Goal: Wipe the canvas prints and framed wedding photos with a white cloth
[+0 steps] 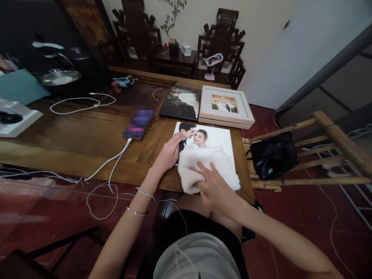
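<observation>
A large wedding photo print (216, 137) lies flat near the front right corner of the wooden table (72, 135). My left hand (168, 155) rests flat on the print's left edge, fingers together. My right hand (213, 186) presses a fluffy white cloth (203, 162) onto the lower part of the print, fingers spread over the cloth.
Behind the print lie a dark photo print (181, 102) and a white framed photo (225, 106). A phone (138, 124) with a white cable (113, 162) sits left of the print. A black bag (273, 155) rests on a bamboo chair (319, 155) to the right. Carved chairs stand at the back.
</observation>
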`<state>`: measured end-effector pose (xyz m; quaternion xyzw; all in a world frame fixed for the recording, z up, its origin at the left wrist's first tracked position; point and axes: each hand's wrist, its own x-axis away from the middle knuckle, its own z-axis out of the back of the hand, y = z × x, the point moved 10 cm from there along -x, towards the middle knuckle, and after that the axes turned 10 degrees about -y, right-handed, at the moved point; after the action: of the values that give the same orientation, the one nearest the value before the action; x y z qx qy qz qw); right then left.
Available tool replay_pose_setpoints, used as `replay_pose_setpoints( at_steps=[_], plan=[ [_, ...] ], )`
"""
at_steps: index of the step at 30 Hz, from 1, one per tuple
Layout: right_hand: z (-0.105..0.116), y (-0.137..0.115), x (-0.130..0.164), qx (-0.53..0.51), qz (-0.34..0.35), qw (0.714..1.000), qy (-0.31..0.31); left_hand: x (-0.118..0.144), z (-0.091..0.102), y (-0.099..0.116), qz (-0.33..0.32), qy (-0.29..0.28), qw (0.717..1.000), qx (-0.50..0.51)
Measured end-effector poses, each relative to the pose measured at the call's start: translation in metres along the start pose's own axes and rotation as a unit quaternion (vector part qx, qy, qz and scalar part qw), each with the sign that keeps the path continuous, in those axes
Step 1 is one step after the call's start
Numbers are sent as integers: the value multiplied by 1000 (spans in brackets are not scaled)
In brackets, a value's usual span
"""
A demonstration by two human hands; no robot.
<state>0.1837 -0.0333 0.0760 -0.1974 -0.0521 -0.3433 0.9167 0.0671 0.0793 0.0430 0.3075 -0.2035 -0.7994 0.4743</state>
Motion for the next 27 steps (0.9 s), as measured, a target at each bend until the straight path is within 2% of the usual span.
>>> replay_pose_setpoints(
  at_steps=[2,5,11,14,17,19,22,27],
  plan=[
    [4,-3,4,-14,-2,1000,-7,0,0,0,-1,2,1000,3],
    [18,8,-9,-21,-16,1000,2,0,1,1,-11,5,1000,5],
    [60,71,-68,-25,-86,995,53,-1,1,4,-34,6,999,7],
    [80,95,-93,-42,-82,993,70,0,2,3,-28,8,1000,6],
    [90,110,-108,-59,-86,992,72,1,2,1,-22,8,1000,6],
    [92,112,-110,-57,-90,992,74,1,3,1,-22,12,1000,7],
    [85,100,-101,-26,-91,992,81,0,2,2,-29,9,999,10],
    [44,57,-61,50,-95,993,54,-1,2,4,-30,11,999,12]
  ],
)
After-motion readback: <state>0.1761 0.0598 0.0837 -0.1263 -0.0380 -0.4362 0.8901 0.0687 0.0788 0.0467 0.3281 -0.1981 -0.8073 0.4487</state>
